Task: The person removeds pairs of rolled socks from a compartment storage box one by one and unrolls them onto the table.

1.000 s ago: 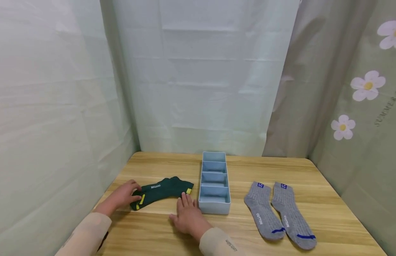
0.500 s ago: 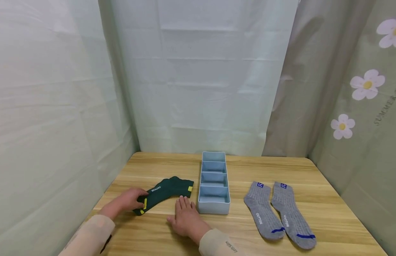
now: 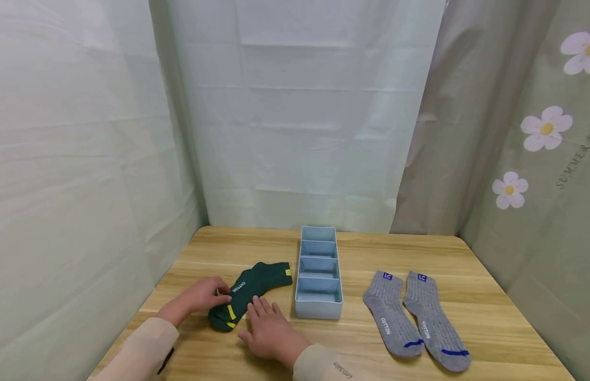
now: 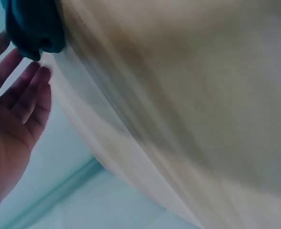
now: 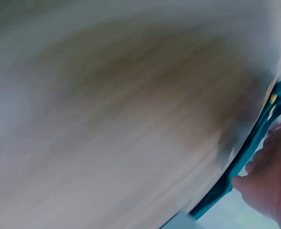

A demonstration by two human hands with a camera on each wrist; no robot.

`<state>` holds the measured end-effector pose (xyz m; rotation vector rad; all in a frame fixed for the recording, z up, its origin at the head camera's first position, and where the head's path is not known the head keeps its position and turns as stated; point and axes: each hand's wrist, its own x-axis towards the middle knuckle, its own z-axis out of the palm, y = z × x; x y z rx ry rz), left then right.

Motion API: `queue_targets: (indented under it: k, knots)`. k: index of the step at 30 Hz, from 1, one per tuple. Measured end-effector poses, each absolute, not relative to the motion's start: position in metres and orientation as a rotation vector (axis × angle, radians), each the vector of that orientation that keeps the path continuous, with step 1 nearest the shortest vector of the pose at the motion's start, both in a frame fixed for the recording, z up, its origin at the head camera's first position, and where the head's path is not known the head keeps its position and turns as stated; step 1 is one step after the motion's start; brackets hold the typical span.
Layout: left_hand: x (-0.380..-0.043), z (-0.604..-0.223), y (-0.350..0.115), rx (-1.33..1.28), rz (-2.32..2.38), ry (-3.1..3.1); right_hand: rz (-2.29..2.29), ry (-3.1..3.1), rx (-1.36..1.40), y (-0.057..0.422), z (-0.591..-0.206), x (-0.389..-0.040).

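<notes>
Dark green socks, apparently two stacked one over the other, lie on the table left of centre. White COTTON lettering and yellow marks show on them. My left hand is at their left side near the toes, fingertips touching the edge. In the left wrist view, the fingers of that hand are loosely bent beside the bunched green cloth. My right hand stays flat with fingers extended, its fingertips right at the socks' near edge. The right wrist view shows the socks edge-on beyond that hand.
A light blue organizer box with several compartments stands just right of the green socks. Two grey socks with blue marks lie side by side farther right. Curtains surround the wooden table at the back and sides.
The toe end of the green socks has swung nearer and rightward, so the socks lie more diagonally. My left hand moved right with them; my right hand shifted slightly left and nearer.
</notes>
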<state>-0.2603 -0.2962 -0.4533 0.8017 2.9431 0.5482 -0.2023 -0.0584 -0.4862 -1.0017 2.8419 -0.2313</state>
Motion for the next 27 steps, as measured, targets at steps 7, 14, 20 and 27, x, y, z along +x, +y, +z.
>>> queue_targets:
  k: [7, 14, 20, 27]
  knots:
    - [-0.289, -0.449, -0.272, 0.742, 0.537, 2.947, -0.170, 2.699, -1.248, -0.080, -0.485, -0.190]
    - [-0.300, -0.447, -0.250, 0.819, 0.251, 2.832, -0.085, 2.676, -1.354, -0.077, -0.482, -0.183]
    - [-0.301, -0.452, -0.249, 0.746, 0.213, 2.844, -0.010, 2.700, -1.487, -0.059, -0.477, -0.186]
    - [-0.300, -0.456, -0.249, 0.618, 0.261, 2.846, -0.064, 2.709, -1.483, -0.028, -0.477, -0.191]
